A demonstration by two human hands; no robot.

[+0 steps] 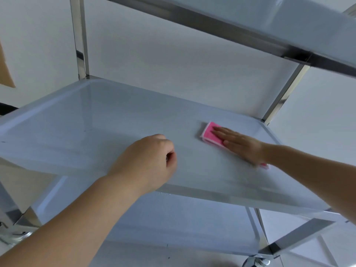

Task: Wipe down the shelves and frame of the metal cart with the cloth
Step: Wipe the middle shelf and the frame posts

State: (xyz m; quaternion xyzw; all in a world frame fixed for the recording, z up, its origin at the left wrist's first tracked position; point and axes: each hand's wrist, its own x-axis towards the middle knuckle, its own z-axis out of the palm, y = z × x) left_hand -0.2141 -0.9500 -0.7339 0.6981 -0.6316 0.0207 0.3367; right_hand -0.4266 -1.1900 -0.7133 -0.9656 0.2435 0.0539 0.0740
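My right hand (239,144) lies flat, fingers straight and close together, pressing the pink cloth (211,134) onto the middle shelf (115,120) of the metal cart (285,99). The cloth shows beyond my fingertips and at the heel of my palm, near the shelf's right rim. My left hand (148,160) hovers to the left of it, fingers curled into a loose fist, holding nothing. Below my wrists lies the lower shelf (183,220); above my fingers, the upper shelf (289,26).

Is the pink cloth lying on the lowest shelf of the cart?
No, the right hand presses the pink cloth flat on the middle shelf.
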